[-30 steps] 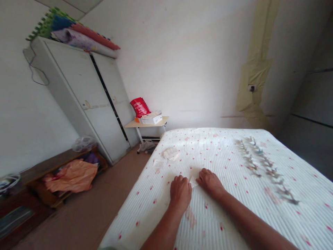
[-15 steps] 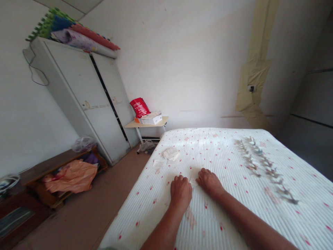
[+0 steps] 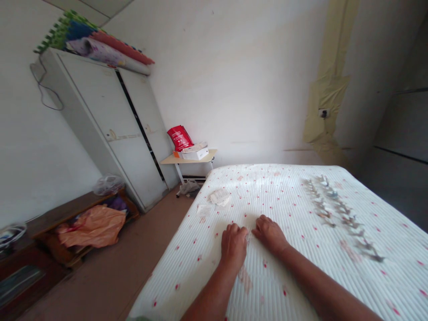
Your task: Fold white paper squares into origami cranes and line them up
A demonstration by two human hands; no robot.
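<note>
My left hand [image 3: 234, 243] and my right hand [image 3: 270, 232] rest close together on the patterned mattress [image 3: 274, 276], fingers curled down. Between them shows a small whitish piece of paper [image 3: 248, 235], pinched at my left fingertips. My right fingers close on its other side, mostly hidden under the hand. Beyond my left hand lies a loose pile of printed paper pieces [image 3: 220, 196], with a flat printed slip [image 3: 204, 210] beside it. Off to the right stand rows of small folded paper figures [image 3: 347, 218], blurred, looking like birds.
At the far left corner of the mattress is a small table [image 3: 166, 159] with a red bag [image 3: 179, 138] and a white box [image 3: 195, 154]. A grey cabinet [image 3: 100, 107] and a low wooden bench [image 3: 43, 214] with an orange plastic bag [image 3: 93, 226] stand on the left.
My left hand has shifted slightly, its fingers bending a little more beside the paper. My right hand stays almost in place. The paper pile and the folded figures have not moved.
</note>
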